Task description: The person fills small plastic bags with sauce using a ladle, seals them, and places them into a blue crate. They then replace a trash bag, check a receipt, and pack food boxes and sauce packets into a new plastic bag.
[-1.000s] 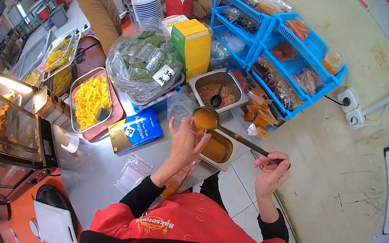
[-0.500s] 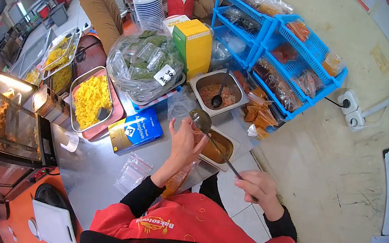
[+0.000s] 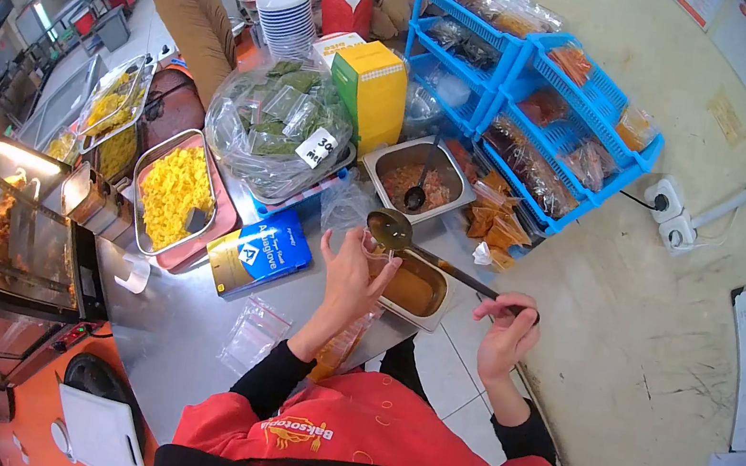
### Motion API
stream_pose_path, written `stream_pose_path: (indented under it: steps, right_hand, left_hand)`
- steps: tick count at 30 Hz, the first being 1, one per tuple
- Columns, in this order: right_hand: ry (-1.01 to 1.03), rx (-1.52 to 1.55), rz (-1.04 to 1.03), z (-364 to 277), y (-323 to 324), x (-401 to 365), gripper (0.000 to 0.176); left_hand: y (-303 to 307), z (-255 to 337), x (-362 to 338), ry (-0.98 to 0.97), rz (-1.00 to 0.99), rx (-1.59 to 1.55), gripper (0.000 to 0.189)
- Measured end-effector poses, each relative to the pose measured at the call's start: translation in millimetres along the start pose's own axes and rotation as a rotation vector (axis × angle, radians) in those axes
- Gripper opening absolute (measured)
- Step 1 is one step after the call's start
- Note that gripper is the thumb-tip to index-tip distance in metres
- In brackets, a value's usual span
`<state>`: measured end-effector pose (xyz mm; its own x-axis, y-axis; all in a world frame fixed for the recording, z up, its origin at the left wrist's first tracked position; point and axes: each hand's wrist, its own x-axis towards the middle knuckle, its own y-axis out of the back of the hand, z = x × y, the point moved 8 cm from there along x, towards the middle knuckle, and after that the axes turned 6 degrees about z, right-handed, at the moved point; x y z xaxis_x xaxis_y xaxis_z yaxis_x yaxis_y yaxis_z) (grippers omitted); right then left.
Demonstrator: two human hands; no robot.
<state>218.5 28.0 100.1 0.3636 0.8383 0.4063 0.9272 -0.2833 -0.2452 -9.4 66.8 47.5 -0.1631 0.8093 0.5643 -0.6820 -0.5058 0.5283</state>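
My right hand (image 3: 504, 335) grips the end of a long dark ladle (image 3: 445, 268). The ladle's bowl (image 3: 390, 229) is over the fingertips of my left hand (image 3: 349, 278), with brownish liquid in it. Between my left fingers and thumb is what looks like a small clear plastic bag, mostly hidden by the hand. Just right of that hand stands a steel pan of brown sauce (image 3: 412, 292). Filled orange bags (image 3: 345, 343) lie by my left wrist, and flat clear zip bags (image 3: 256, 333) rest on the steel table.
Behind are a pan of chopped reddish food (image 3: 416, 184) with a black ladle, a big bag of green leaves (image 3: 279, 122), a blue glove box (image 3: 260, 253) and a tray of yellow food (image 3: 172, 193). Blue racks (image 3: 554, 115) stand at the wall; a lit glass warmer (image 3: 7, 227) is left.
My right hand has moved up, bringing the ladle's handle closer to level. The bowl has shifted slightly right and turned. My left hand stays nearly in place.
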Motion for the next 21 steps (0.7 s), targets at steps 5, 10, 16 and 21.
stream_pose_path:
  steps: [5, 10, 16, 21]
  right_hand:
    - [-0.245, 0.196, 0.326, 41.6, 28.1, -18.8, 0.043]
    - [-0.178, -0.118, 0.116, 59.2, 39.2, -52.4, 0.04]
    - [0.248, -0.937, -0.193, 18.4, 0.8, -38.5, 0.029]
    - [0.294, -0.826, -0.343, 9.8, -46.2, -45.5, 0.034]
  left_hand:
    - [8.1, -9.9, -7.3, -0.068, 0.077, 0.027, 0.051]
    - [23.2, -8.1, -19.0, -0.043, 0.115, -0.063, 0.048]
    - [9.1, 31.3, -28.1, 0.071, -0.088, -0.184, 0.045]
    - [-2.3, 48.0, -37.3, 0.176, -0.174, -0.338, 0.044]
